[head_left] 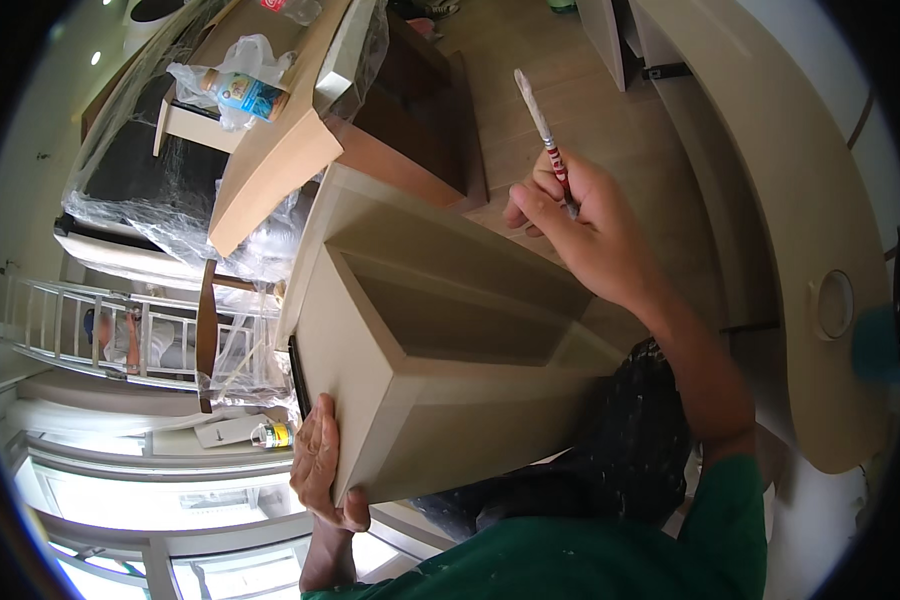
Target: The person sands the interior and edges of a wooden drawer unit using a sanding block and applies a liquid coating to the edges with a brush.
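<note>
Green-sleeved, pinching a brush (549, 144) in right hand (592, 222), holding a tan drawer's (470, 410) end with left hand (317, 462).

The person wears a plain green top (540, 560) with a few tiny pale specks on its front — the right sleeve (725, 515) is short and ends near the elbow. The trousers (642, 440) are dark, close to black, creased into folds and scattered with small whitish flecks — the forearms (695, 370), left hand (317, 455) and right hand (585, 215) are bare.
</note>
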`<act>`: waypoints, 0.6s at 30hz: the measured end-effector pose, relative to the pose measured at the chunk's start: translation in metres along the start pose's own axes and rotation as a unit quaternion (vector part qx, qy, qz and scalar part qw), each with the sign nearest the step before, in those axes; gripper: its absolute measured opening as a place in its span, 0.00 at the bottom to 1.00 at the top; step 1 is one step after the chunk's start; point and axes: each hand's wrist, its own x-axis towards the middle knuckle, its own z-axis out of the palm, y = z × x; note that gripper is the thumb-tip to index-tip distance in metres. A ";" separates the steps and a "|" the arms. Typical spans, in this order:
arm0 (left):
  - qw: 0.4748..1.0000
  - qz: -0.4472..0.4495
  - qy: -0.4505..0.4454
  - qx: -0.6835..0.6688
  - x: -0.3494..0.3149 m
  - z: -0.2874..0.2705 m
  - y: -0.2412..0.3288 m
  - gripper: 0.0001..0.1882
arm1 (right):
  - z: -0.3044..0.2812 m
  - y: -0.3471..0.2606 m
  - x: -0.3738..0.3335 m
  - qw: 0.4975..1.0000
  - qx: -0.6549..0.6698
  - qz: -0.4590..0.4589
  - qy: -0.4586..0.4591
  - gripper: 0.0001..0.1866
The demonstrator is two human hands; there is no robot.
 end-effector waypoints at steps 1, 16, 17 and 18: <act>1.000 0.002 0.004 0.002 -0.007 -0.003 -0.002 0.41 | 0.001 0.004 0.001 1.000 -0.004 -0.002 0.003 0.17; 0.990 -0.076 0.097 0.064 -0.119 -0.026 -0.033 0.52 | 0.043 0.005 -0.029 0.990 -0.052 0.000 -0.131 0.20; 0.990 -0.078 0.100 0.056 -0.124 -0.029 -0.040 0.52 | 0.054 0.001 -0.047 0.985 -0.036 0.006 -0.167 0.21; 0.990 -0.082 0.104 0.050 -0.132 -0.032 -0.046 0.53 | 0.066 0.000 -0.062 0.977 -0.032 0.017 -0.210 0.21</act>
